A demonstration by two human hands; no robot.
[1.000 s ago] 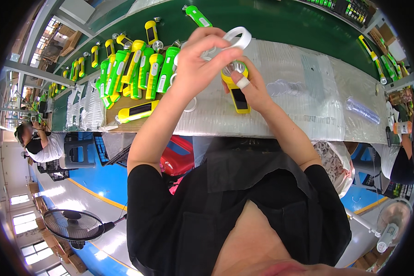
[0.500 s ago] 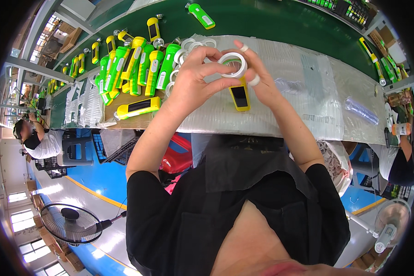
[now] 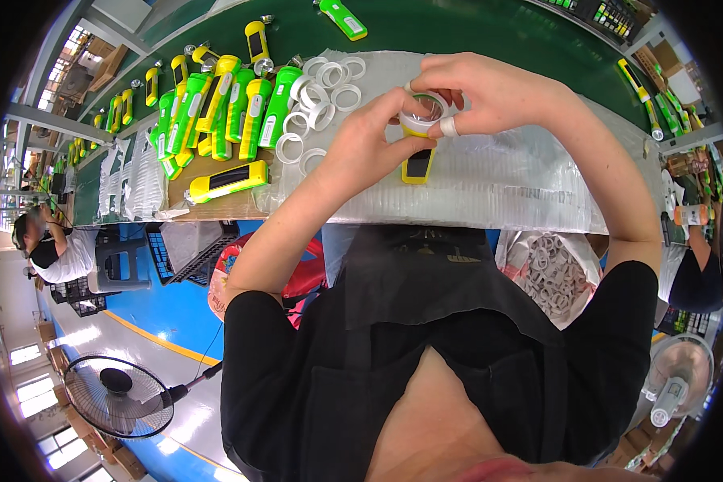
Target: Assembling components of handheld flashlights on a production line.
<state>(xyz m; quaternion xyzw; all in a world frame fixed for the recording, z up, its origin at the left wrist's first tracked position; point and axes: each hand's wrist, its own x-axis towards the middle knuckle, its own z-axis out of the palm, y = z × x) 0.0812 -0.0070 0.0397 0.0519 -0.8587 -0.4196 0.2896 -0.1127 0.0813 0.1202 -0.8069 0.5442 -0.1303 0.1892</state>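
A yellow flashlight [image 3: 416, 167] stands in front of me, a dark panel on its handle and its head up between my hands. Around the head sits a white ring [image 3: 423, 120], with a clear lens inside it. My left hand [image 3: 369, 138] is closed, thumb and fingers pressed against the left side of the head. From the right, my right hand [image 3: 490, 95] curls over and grips the ring, white bands on its thumb and a finger. Left of my hands, loose white rings [image 3: 329, 75] lie scattered on the bench covering.
A pile of green and yellow flashlights [image 3: 217, 108] lies to the left, with one yellow flashlight [image 3: 229, 181] nearer the bench edge. Below the bench is a bag of white rings [image 3: 550, 277]. A fan [image 3: 120, 394] stands at lower left; other people sit at both sides.
My right hand has turned over the ring, its elbow swinging out to the right. The ring has tilted and now sits around the flashlight's head. The view has shifted slightly.
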